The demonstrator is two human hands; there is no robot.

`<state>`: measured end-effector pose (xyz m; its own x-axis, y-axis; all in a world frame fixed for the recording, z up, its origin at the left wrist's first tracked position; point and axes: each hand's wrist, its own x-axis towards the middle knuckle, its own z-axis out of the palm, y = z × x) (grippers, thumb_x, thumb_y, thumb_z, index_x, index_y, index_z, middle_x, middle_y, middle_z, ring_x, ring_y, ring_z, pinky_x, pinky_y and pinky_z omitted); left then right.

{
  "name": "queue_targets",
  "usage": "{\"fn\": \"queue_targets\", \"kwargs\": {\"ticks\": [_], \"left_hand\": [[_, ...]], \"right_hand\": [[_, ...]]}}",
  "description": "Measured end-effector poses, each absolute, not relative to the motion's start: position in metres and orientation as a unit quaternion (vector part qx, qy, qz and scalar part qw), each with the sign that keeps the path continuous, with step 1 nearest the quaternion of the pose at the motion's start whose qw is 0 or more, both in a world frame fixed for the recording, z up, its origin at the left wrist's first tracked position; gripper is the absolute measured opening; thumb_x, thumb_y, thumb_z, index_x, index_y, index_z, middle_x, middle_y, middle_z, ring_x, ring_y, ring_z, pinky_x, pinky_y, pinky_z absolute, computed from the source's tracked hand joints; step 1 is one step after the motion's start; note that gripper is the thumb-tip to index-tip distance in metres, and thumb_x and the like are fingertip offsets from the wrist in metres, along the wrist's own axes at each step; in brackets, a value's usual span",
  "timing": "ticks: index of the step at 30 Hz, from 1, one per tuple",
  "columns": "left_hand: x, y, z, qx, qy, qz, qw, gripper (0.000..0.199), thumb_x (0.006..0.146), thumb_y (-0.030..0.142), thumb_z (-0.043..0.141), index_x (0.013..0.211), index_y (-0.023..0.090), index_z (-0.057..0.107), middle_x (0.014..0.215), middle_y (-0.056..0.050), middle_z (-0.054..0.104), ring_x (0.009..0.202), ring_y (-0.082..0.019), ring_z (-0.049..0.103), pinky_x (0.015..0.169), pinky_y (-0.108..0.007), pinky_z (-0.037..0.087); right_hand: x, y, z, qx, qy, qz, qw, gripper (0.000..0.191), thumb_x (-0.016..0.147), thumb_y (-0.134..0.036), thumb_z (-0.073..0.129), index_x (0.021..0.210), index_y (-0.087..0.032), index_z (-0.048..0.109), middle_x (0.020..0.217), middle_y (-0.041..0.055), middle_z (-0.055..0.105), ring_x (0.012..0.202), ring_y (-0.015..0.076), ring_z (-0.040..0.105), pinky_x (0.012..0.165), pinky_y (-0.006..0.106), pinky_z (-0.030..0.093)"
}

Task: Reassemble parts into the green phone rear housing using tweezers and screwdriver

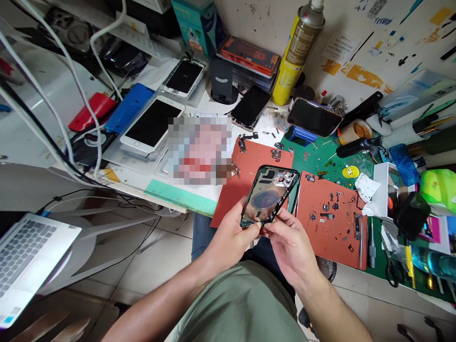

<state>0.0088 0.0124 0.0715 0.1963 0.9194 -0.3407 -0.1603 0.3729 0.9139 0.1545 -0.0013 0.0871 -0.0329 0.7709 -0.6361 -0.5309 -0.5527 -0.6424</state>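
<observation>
Between my hands is a phone housing [265, 199], tilted, its bare inside facing up with a round coil and the camera openings at the upper right corner. My left hand [237, 228] grips its lower left edge, thumb over the bottom rim. At the lower right edge my right hand [290, 235] has its fingers pinched together against the rim; whether they hold a small part as well I cannot tell. Below and around the housing lies a brown-red work mat [228, 202]. On a second brown-red mat [342, 251] to the right are several tiny phone parts [326, 207].
Behind the mats stand a phone on a blue stand [313, 116], a yellow spray can [290, 57] and a dark phone [251, 107]. A white phone [152, 124] lies at left. Scissors [392, 268] and a white box [382, 190] are at right. A laptop [35, 261] sits lower left.
</observation>
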Motion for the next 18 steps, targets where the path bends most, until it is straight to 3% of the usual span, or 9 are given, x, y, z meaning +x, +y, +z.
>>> {"fn": "queue_targets", "kwargs": {"ticks": [18], "left_hand": [[0.0105,0.0140,0.0669,0.354,0.458,0.416,0.701,0.028,0.089,0.015,0.070,0.117,0.020,0.070,0.105,-0.002,0.074,0.101,-0.019,0.068,0.094,-0.030,0.056]], "right_hand": [[0.1552,0.0011,0.0864,-0.539,-0.117,0.697,0.459,0.019,0.065,-0.022,0.090,0.080,-0.024,0.077,0.070,-0.0045,0.053,0.075,0.0153,0.052,0.069,0.028,0.043]]}}
